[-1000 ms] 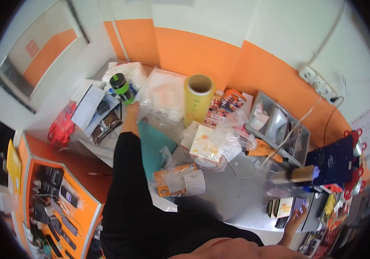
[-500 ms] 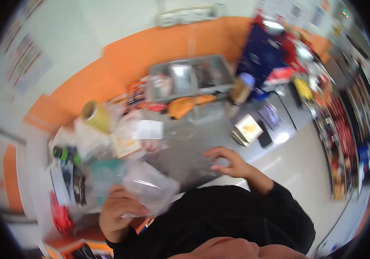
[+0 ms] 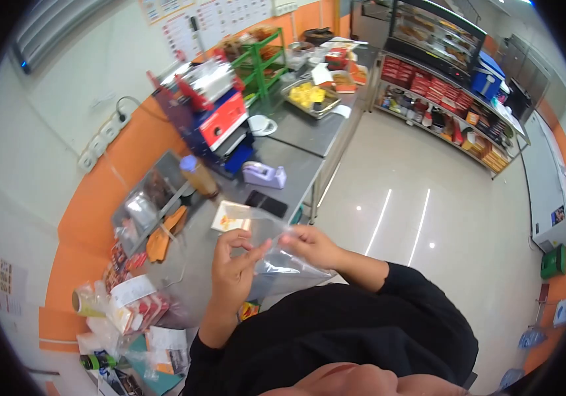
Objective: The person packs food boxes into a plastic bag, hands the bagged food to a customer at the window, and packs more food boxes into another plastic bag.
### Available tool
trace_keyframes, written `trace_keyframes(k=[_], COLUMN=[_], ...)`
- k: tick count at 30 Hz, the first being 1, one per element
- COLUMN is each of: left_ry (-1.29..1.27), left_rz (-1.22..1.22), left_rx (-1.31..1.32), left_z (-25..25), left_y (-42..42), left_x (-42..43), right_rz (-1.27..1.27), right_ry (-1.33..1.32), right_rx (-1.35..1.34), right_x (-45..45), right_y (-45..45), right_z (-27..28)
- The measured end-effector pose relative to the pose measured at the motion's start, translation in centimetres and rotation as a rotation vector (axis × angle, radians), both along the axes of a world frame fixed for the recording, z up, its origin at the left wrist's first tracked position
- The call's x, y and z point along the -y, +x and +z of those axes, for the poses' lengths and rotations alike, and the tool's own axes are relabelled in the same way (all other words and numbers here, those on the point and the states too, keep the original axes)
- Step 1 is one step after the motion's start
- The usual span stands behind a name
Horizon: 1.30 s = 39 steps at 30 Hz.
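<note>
A clear plastic bag [image 3: 289,264] is held up in front of my body, above the edge of the metal table. My left hand [image 3: 237,264] grips its left side, with the thumb pointing toward the right hand. Closed in a pinch, my right hand [image 3: 313,245] holds the bag's upper right part. Behind the bag, a small stack of printed cards or boxes [image 3: 227,216] lies on the table, partly covered by the bag and the left hand. A black phone [image 3: 266,203] rests just beyond it.
A purple tape dispenser [image 3: 264,175], a bottle with a purple lid [image 3: 197,175] and a blue-and-red machine [image 3: 210,119] stand farther back. A grey divided bin [image 3: 141,204] sits by the wall. Plastic-wrapped packs [image 3: 141,310] lie at left. Tiled floor [image 3: 395,204] extends to the right.
The view has swung to the right. The bag, earlier in my left hand alone, is now between both hands. My right hand, earlier apart with fingers spread, has closed on it.
</note>
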<state>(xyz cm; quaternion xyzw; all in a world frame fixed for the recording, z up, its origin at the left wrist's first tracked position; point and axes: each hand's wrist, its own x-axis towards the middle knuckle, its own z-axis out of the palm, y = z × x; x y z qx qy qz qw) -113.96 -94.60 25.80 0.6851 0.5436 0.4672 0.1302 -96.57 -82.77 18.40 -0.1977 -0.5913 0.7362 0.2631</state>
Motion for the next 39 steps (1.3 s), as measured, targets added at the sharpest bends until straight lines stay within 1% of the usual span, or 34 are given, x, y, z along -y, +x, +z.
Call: trace_keyframes(k=[1,2,3,4,6,7,9,10,13,14,15,16,17,18,19,20,21,22,24,25,26,27,28,29,30,31,32,33,34,35,36,37,38,39], left_ry=[-0.120,-0.245,-0.383,-0.391,-0.869,-0.875,-0.980,-0.982,-0.928,-0.863,-0.797,-0.799,-0.754,-0.707,-0.706,-0.690,-0.677,-0.682,-0.493,-0.561,-0.561,-0.666,-0.770,-0.995,-1.003,-1.035,-1.067,-1.030,-1.037,-0.979,-0.916,-0.962,-0.973,-0.902], left_rz=[0.048,0.099,0.045,0.038,-0.390,-0.391,-0.749,-0.748,-0.717,-0.625,-0.535,-0.529,-0.415,-0.300,-0.290,-0.249,-0.203,-0.183,-0.242,-0.291,-0.283,-0.435,-0.592,-0.652,-0.653,-0.551,-0.443,-0.341,-0.337,-0.268,-0.202,-0.117,-0.113,-0.003], left_rx=[0.155,0.308,0.379,0.379,0.426,0.426,0.572,0.578,0.652,0.580,0.507,0.514,0.471,0.429,0.439,0.278,0.122,0.138,0.252,0.145,0.160,0.265,0.374,0.781,0.790,0.912,1.032,1.051,1.054,0.803,0.552,0.536,0.533,0.702], left_z=[-0.1,-0.2,-0.7,-1.9,-5.3,-6.5,-8.4,-8.8,-9.9,-10.1,-10.5,-11.3,-12.3,-13.0,-13.0,-12.7,-12.9,-13.8,-15.9,-16.3,-17.0,-17.9,-17.9,-17.8,-17.9,-18.3,-18.9,-21.0,-23.6,-26.4,-27.7,-25.1,-25.6,-26.4], left_y=[2.4,4.6,6.3,7.6,9.8,11.0,14.0,15.4,18.3,18.8,19.3,19.5,19.7,19.8,20.0,20.2,20.4,20.9,21.7,21.3,20.5,19.9,19.4,19.1,18.6,18.1,18.1,18.5,18.3,17.7,17.3,17.1,17.0,17.0], left_x=[-2.0,-3.9,-5.7,-7.4,-11.0,-12.8,-16.3,-17.5,-20.6,-21.7,-22.8,-23.9,-25.3,-26.7,-28.2,-29.7,-31.3,-32.7,-35.7,-37.7,-40.1,-42.6,-44.5,-46.0,-47.6,-49.1,-50.3,-51.8,-53.2,-54.2,-54.8,-55.5,-56.4,-57.3], right_rz=[-0.198,-0.354,-0.507,-0.514,-0.470,-0.472,-0.442,-0.438,-0.660,-0.651,-0.794,-0.938,-1.169,-1.157,-1.134,-1.103,-0.863,-0.626,-0.491,-0.476,-0.493,-0.508,-0.498,-0.534,-0.573,-0.614,-0.618,-0.688,-0.752,-0.912,-0.916,-0.710,-0.501,-0.623], right_ry=[0.082,0.277,0.470,0.464,0.553,0.547,0.600,0.596,0.596,0.588,0.703,0.821,1.118,1.120,1.008,0.900,0.541,0.375,0.068,0.067,-0.046,-0.161,-0.164,-0.275,-0.384,-0.497,-0.508,-0.600,-0.686,-0.740,-0.752,-0.762,-0.765,-0.959], right_rx=[0.076,0.087,0.100,0.106,0.210,0.212,0.263,0.267,0.476,0.479,0.548,0.615,0.580,0.578,0.608,0.636,0.661,0.606,0.612,0.625,0.557,0.494,0.512,0.458,0.397,0.328,0.336,0.104,-0.135,-0.144,-0.143,-0.243,-0.341,-0.163], right_x=[-1.3,-2.5,-3.5,-4.1,-5.3,-6.0,-7.2,-7.9,-10.3,-11.3,-12.4,-13.7,-15.2,-16.2,-16.8,-17.6,-18.4,-20.1,-24.1,-26.1,-28.3,-30.6,-32.6,-34.3,-35.9,-37.4,-38.6,-39.8,-41.1,-42.0,-42.6,-43.0,-43.3,-43.6], right_y=[3.0,6.0,9.0,11.9,16.9,18.9,21.9,22.9,24.8,24.8,24.6,24.3,23.1,22.6,22.1,21.6,20.9,20.3,19.7,19.7,19.9,20.3,20.8,21.3,21.6,21.8,22.0,22.3,22.4,21.8,22.2,22.9,23.0,22.9], right_z=[-0.2,0.0,0.4,0.9,2.1,2.2,2.5,2.6,2.2,1.4,0.4,-0.2,-0.1,-0.7,-1.8,-2.6,-2.6,-2.6,-5.6,-6.8,-7.8,-8.2,-8.3,-8.4,-8.5,-8.5,-8.3,-8.1,-8.0,-8.2,-9.7,-11.8,-12.4,-12.8])
